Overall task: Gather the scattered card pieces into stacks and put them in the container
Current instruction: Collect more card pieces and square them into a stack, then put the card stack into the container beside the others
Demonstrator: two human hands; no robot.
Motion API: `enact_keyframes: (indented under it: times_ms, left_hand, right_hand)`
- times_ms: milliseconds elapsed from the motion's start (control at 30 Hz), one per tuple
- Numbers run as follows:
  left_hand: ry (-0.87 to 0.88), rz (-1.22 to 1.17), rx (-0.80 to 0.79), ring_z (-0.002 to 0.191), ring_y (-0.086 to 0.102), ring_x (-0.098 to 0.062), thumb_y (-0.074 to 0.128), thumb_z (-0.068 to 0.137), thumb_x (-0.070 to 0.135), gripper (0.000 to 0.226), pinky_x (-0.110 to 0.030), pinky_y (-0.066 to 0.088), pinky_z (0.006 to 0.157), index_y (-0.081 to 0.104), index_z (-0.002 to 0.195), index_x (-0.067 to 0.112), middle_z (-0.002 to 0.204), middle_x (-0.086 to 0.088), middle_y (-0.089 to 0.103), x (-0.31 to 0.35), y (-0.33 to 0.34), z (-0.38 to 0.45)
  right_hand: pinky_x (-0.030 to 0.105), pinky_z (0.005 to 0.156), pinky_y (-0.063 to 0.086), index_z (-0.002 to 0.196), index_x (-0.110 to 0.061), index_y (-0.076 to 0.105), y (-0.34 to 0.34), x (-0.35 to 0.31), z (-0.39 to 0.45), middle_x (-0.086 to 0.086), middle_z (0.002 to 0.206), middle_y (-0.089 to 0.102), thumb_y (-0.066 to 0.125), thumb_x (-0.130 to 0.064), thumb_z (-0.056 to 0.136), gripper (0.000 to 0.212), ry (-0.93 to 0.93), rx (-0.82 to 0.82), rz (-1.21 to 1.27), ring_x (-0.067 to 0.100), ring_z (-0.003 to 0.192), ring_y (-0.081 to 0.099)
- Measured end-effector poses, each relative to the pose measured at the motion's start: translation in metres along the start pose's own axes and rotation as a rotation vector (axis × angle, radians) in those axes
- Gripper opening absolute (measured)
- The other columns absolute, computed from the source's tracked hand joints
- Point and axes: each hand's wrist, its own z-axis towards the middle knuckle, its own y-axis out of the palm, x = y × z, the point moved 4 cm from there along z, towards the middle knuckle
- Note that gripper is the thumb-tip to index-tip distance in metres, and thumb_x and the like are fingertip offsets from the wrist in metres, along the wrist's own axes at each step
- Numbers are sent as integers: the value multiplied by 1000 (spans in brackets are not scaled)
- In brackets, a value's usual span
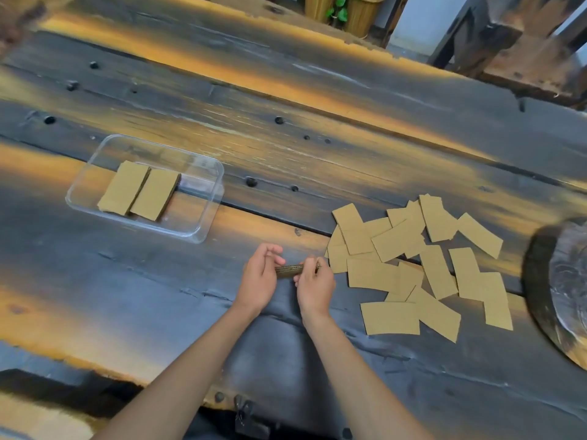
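Between both hands stands a small stack of brown card pieces [290, 270], held on edge just above the dark wooden table [317, 147]. My left hand [260, 277] grips its left end. My right hand [314, 285] grips its right end with curled fingers. Several loose card pieces [413, 265] lie scattered and overlapping to the right of my hands. A clear plastic container [203, 230] sits at the left, with two card stacks [141, 192] lying side by side inside it.
A round dark wooden object [562, 290] lies at the right edge, close to the scattered pieces. Wooden furniture [521, 46] and a plant pot [349, 14] stand beyond the table's far edge. The near edge of the table runs below my forearms.
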Motion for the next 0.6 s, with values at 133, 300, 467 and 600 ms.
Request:
enact_keyframes:
  times_ms: [133, 300, 467, 600]
  left_hand:
    - [129, 190, -220, 92, 61, -8, 47, 98, 10, 21, -8, 40, 84, 65, 107, 13, 98, 2, 65, 21, -23, -17]
    - [238, 542, -281, 99, 56, -22, 53, 86, 23, 29, -36, 46, 89, 59, 114, 17, 102, 1, 54, 40, -56, -35]
    - [252, 601, -32, 94, 61, -23, 54, 87, 28, 19, -39, 50, 78, 59, 105, 24, 102, 5, 60, 54, -110, -30]
    - [193, 539, 62, 84, 62, -19, 58, 83, 26, 19, -34, 49, 73, 61, 101, 22, 94, 5, 66, 58, -160, -8]
  right_hand:
    - [39, 63, 43, 71, 1, 49, -4, -15, -15, 20, 67, 61, 42, -27, 92, 35, -91, -31, -138, 35, 68, 56]
    - [37, 61, 27, 61, -14, 39, 15, -51, -36, 2, 61, 47, 50, -14, 94, 35, -178, -133, -264, 23, 64, 41]
    - [35, 68, 42, 63, -23, 48, 62, -86, -49, 3, 72, 61, 48, -30, 97, 35, -326, -270, -289, 20, 71, 56]
    - [25, 69, 49, 87, -33, 62, 101, -116, -61, 3, 95, 65, 44, -49, 98, 26, -317, -366, -135, 21, 85, 65]
